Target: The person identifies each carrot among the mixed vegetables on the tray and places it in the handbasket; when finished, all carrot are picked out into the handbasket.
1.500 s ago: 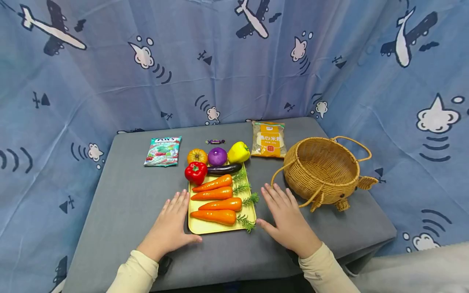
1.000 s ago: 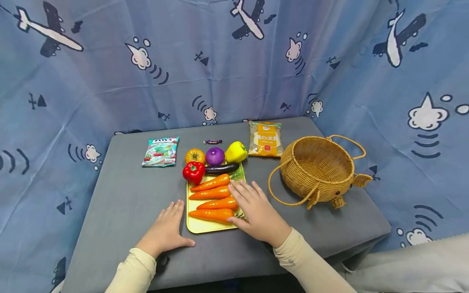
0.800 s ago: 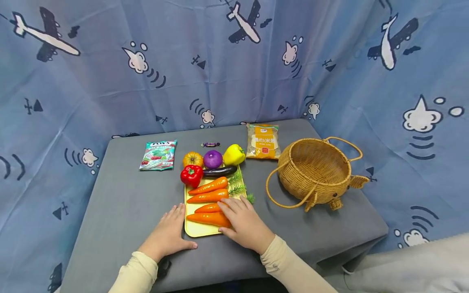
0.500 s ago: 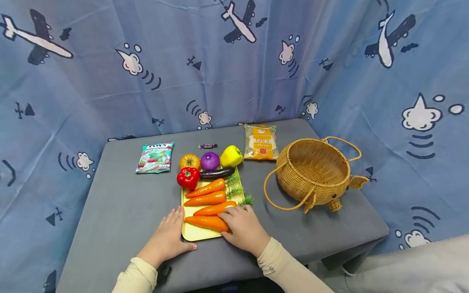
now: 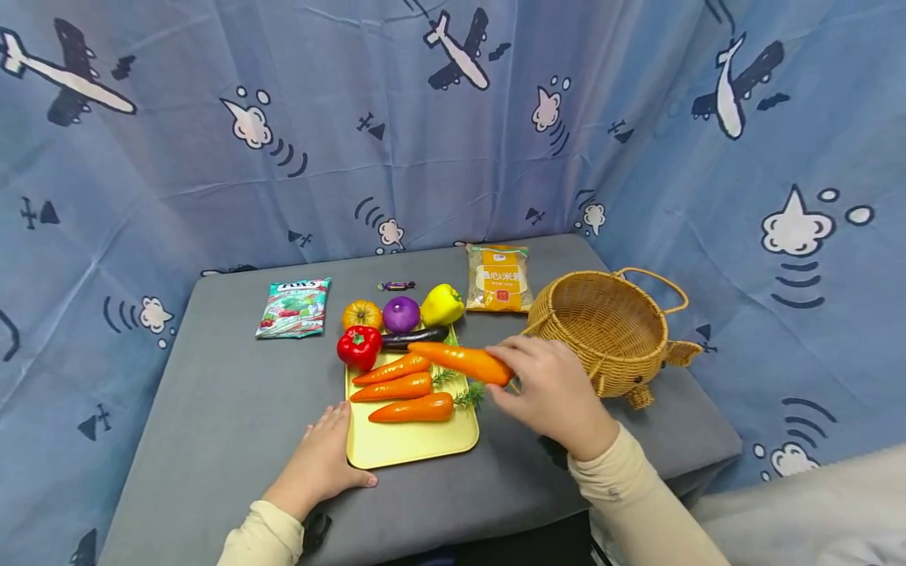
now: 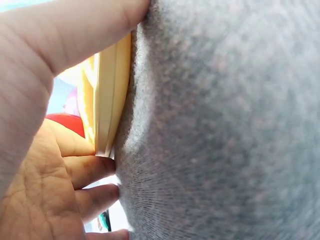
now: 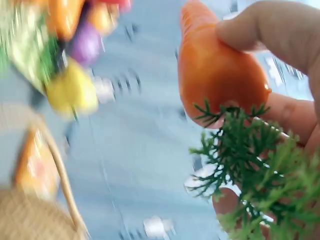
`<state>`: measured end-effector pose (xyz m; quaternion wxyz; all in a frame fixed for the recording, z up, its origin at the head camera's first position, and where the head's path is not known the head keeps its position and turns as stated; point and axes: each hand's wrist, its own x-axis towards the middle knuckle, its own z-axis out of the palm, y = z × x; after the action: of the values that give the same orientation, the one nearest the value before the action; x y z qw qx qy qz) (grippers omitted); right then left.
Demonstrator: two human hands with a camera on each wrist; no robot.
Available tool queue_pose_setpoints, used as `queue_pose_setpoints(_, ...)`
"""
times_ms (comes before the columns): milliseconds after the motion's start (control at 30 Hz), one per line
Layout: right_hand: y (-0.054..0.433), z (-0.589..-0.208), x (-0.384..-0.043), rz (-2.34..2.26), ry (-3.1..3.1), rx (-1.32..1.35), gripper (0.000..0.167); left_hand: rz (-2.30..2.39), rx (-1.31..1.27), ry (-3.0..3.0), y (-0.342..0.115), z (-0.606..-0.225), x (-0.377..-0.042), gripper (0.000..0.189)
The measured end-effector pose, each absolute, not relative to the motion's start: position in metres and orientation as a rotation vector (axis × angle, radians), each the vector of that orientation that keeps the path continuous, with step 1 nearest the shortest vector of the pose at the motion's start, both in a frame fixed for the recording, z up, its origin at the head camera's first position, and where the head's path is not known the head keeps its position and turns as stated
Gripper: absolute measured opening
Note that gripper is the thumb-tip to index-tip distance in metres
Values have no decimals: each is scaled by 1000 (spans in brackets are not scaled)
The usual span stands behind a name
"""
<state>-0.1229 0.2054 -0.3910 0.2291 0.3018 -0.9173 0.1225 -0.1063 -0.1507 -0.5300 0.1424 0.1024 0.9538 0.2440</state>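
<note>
A person's right hand (image 5: 555,393) holds an orange carrot (image 5: 467,362) in the air by the right side of a yellow tray (image 5: 396,444), while the left hand (image 5: 322,456) rests at the tray's left edge. Doing this lift well probably calls for a firm pinch at the thick end, as the smooth, glossy skin could slip. The tip is best kept high, clear of the eggplant (image 5: 399,340) at the tray's far end and the three other carrots (image 5: 414,408) lying on the tray; the head view does not settle whether tip and eggplant touch. A steady left hand should help keep the tray from sliding.

The carrot's thick end sits between the right thumb (image 7: 245,30) and the curled fingers (image 7: 292,112), with the thumb on the side nearer the wearer. Its tapered tip points away from the palm, leftward over the tray. In the right wrist view, green leaves (image 7: 265,150) spread on the palm side. The left hand's fingers are straight, its thumb spread wide from them; they grip nothing and seem to touch the tray.
</note>
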Motion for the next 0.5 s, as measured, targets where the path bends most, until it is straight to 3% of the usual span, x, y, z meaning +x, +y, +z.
queue_pose_setpoints(200, 267, -369, -140, 248, -2457, 584, 42, 702, 276, 2754, -152, -532, -105, 138)
queue_pose_setpoints(500, 329, -389, -138, 199, -2631, 112, 37, 719, 301, 2767, -152, -533, -107, 138)
